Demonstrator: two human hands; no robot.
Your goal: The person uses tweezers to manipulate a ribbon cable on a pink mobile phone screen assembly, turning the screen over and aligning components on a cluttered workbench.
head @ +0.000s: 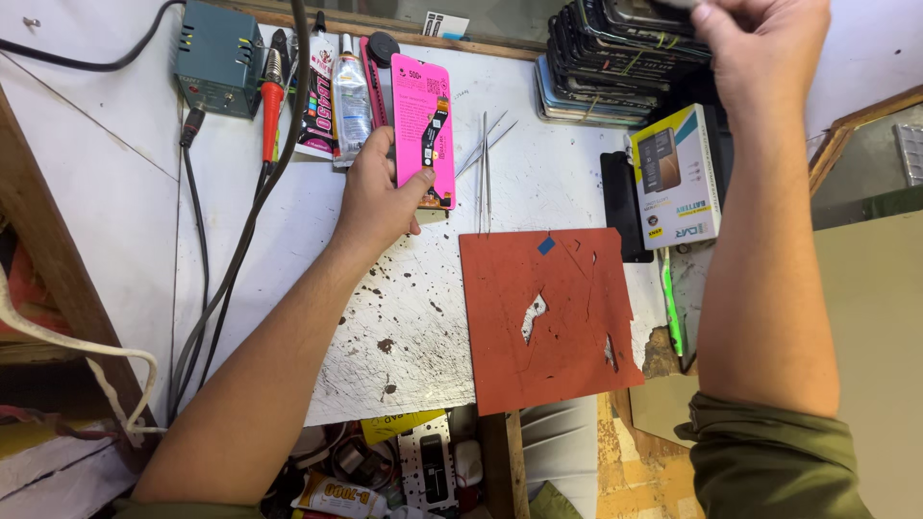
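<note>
Bench layout: parts card at the back centre, mat in front, phones at the far right.

The left hand (377, 207) holds a flat parts card (425, 130) on the bench (413, 327); glue tubes (336, 91) and a power unit (219, 58) lie left of it, tweezers (486, 159) right. A mat (548, 317) lies nearer, a boxed battery (678, 173) right of it. The right hand (764, 48) is over stacked phones (601, 67).

Stained white workbench (413, 336), wooden frame (58, 269) at its left edge

Phone repair workshop: stacked phones (615, 58), tweezers (486, 159), glue tubes (351, 96), red work mat (548, 317), scarred bench (413, 336).
</note>
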